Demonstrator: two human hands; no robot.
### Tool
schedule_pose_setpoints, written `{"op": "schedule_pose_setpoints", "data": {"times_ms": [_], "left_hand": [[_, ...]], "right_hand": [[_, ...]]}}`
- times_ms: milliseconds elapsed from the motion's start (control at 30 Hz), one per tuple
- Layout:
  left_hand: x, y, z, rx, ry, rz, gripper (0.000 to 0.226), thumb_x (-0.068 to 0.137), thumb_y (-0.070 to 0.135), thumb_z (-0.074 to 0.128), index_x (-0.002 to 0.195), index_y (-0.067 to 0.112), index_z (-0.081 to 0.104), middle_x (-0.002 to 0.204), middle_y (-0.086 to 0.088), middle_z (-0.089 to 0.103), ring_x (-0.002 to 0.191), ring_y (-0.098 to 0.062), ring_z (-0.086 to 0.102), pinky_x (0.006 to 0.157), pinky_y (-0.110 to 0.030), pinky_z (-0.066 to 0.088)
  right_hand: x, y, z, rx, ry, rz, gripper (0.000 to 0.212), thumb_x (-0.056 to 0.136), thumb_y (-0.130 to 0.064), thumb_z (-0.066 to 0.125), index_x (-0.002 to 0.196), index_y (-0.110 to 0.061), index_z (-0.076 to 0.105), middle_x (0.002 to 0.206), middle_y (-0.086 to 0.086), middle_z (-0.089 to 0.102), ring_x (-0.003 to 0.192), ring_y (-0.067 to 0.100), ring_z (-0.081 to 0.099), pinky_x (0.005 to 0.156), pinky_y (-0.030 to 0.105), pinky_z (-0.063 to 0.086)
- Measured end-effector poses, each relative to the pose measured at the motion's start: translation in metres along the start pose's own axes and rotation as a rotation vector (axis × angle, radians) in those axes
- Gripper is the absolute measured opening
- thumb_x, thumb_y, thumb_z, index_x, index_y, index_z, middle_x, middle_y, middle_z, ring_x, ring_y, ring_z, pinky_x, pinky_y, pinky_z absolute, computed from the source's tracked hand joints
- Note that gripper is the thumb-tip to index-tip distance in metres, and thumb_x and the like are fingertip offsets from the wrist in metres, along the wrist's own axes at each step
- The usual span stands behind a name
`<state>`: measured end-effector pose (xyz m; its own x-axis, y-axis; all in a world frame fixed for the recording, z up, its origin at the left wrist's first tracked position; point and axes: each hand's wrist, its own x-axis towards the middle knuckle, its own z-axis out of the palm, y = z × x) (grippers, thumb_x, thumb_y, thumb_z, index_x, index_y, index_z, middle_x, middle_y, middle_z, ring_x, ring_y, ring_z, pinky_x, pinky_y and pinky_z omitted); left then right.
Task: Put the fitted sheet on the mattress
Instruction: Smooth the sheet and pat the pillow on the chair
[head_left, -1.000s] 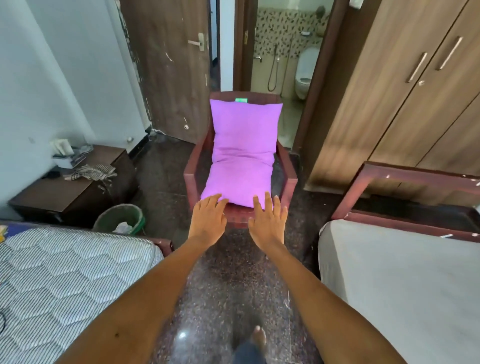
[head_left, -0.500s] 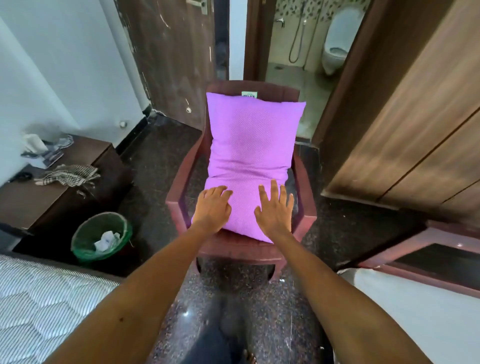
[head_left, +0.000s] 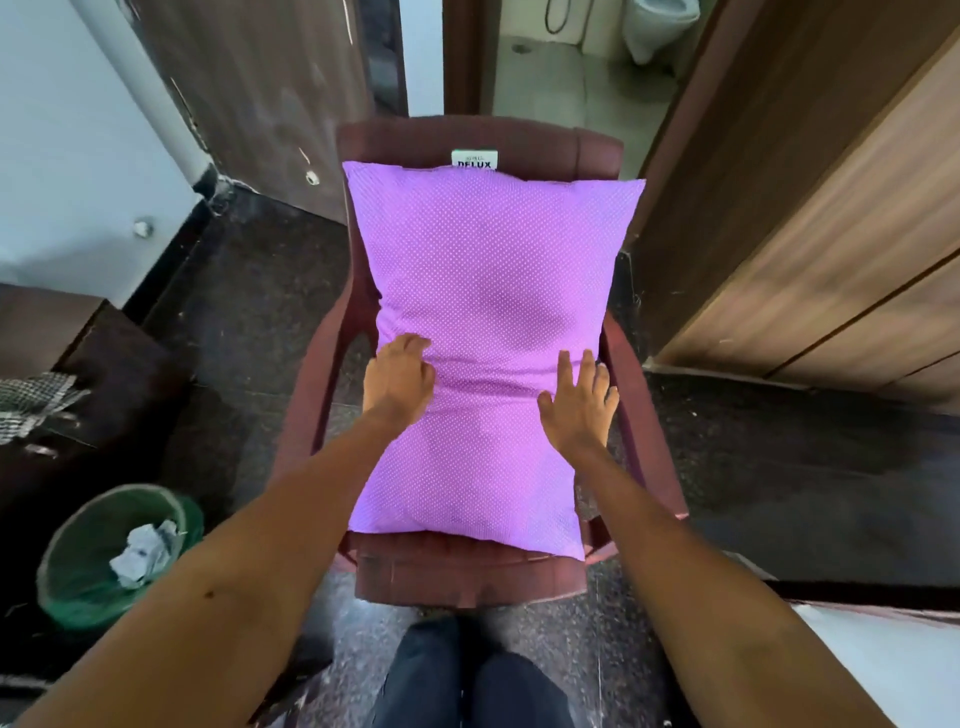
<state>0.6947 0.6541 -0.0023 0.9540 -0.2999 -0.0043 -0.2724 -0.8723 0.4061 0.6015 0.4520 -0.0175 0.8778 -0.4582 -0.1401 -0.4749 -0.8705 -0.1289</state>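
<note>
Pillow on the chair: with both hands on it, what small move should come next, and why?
Probably curl the right hand round the right edge of the pillow. The left hand digs curled fingers into its fold, but the right lies flat with straight fingers, so lifting it off the chair needs that grip.

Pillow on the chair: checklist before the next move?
1. Left hand grip on pillow: cannot tell; fingers curl into the crease, a pinch isn't visible.
2. Right hand grip: not ok; fingers lie flat at the pillow's right edge.
3. Nothing but the hands on top of the pillow, which rests on the chair: ok.
4. Fitted sheet in view: not ok.
5. Bin apart from the chair: ok, off to the left.
</note>
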Motion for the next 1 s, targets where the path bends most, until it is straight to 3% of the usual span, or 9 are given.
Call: {"op": "schedule_pose_setpoints", "data": {"times_ms": [167,300,400,500,600,667,700,800,1000], "left_hand": [[0.038,-0.027,0.055,-0.136,-0.012,-0.142,0.063,0.088,0.013,0.049,0.146,0.007,0.025,0.154,-0.012,0.018,0.134,-0.035,0.031,0.1,-0.049,0.039],[0.057,-0.028,0.09,-0.309,0.058,-0.283,0.09,0.089,0.03,0.058,0.15,0.009,-0.004,0.157,-0.019,-0.007,0.143,-0.037,0.009,0.113,-0.051,0.021],[0.068,-0.032,0.106,-0.525,0.026,-0.526,0.12,0.073,0.056,0.069,0.148,0.016,-0.015,0.158,-0.013,-0.006,0.145,-0.034,0.001,0.112,-0.059,0.012],[0.078,-0.043,0.109,-0.837,-0.008,-0.625,0.148,0.044,0.073,0.073,0.145,0.024,-0.024,0.157,-0.003,0.017,0.142,-0.027,0.022,0.114,-0.055,0.017],[0.077,-0.04,0.094,-0.844,-0.028,-0.644,0.127,0.052,0.067,0.077,0.15,0.021,0.012,0.146,-0.004,0.042,0.134,-0.027,0.037,0.113,-0.05,0.024],[0.068,-0.032,0.076,-0.922,0.06,-0.578,0.092,0.053,0.057,0.083,0.131,0.017,0.053,0.122,-0.001,0.063,0.112,-0.021,0.058,0.098,-0.04,0.045],[0.059,-0.025,0.063,-0.969,0.092,-0.535,0.077,0.058,0.046,0.085,0.122,0.013,0.059,0.113,0.0,0.066,0.101,-0.017,0.063,0.086,-0.031,0.051],[0.026,-0.004,0.028,-1.055,0.151,-0.384,0.049,0.069,0.018,0.083,0.112,0.014,0.059,0.095,0.013,0.063,0.082,0.0,0.062,0.063,-0.013,0.05],[-0.031,0.056,-0.042,-1.145,0.112,-0.241,0.048,0.071,0.017,0.081,0.112,0.024,0.056,0.1,0.016,0.063,0.085,0.004,0.062,0.064,-0.012,0.051]], "right_hand": [[0.048,0.007,0.041,0.405,0.036,0.159,0.071,0.098,-0.039,0.043,0.152,-0.02,0.002,0.159,0.009,0.003,0.142,0.035,0.018,0.109,0.049,0.027],[0.08,0.011,0.073,0.754,-0.035,0.372,0.09,0.091,-0.054,0.049,0.152,-0.016,-0.004,0.159,0.011,-0.003,0.143,0.041,0.01,0.111,0.053,0.02],[0.096,0.012,0.083,0.91,-0.108,0.474,0.104,0.082,-0.063,0.054,0.151,-0.02,-0.011,0.159,0.013,-0.003,0.142,0.044,0.008,0.112,0.061,0.016],[0.105,0.013,0.081,1.138,-0.121,0.537,0.114,0.077,-0.063,0.062,0.15,-0.019,-0.014,0.159,0.012,-0.001,0.145,0.036,0.008,0.113,0.058,0.019],[0.101,0.019,0.065,1.351,-0.1,0.511,0.1,0.078,-0.051,0.068,0.152,-0.014,0.011,0.152,0.01,0.032,0.138,0.028,0.033,0.111,0.049,0.032],[0.089,0.027,0.051,1.496,-0.074,0.463,0.073,0.08,-0.038,0.072,0.14,-0.01,0.041,0.133,0.006,0.056,0.119,0.024,0.055,0.101,0.041,0.045],[0.08,0.03,0.041,1.511,-0.07,0.451,0.062,0.08,-0.036,0.072,0.132,-0.008,0.051,0.123,0.005,0.062,0.108,0.022,0.061,0.094,0.037,0.049],[0.048,0.037,0.015,1.509,-0.007,0.433,0.051,0.076,-0.039,0.075,0.116,-0.01,0.063,0.104,0.0,0.069,0.093,0.018,0.066,0.086,0.037,0.053],[-0.017,0.061,-0.052,1.459,0.134,0.531,0.038,0.073,-0.051,0.074,0.083,-0.019,0.056,0.084,-0.005,0.062,0.079,0.015,0.059,0.074,0.033,0.05]]}}
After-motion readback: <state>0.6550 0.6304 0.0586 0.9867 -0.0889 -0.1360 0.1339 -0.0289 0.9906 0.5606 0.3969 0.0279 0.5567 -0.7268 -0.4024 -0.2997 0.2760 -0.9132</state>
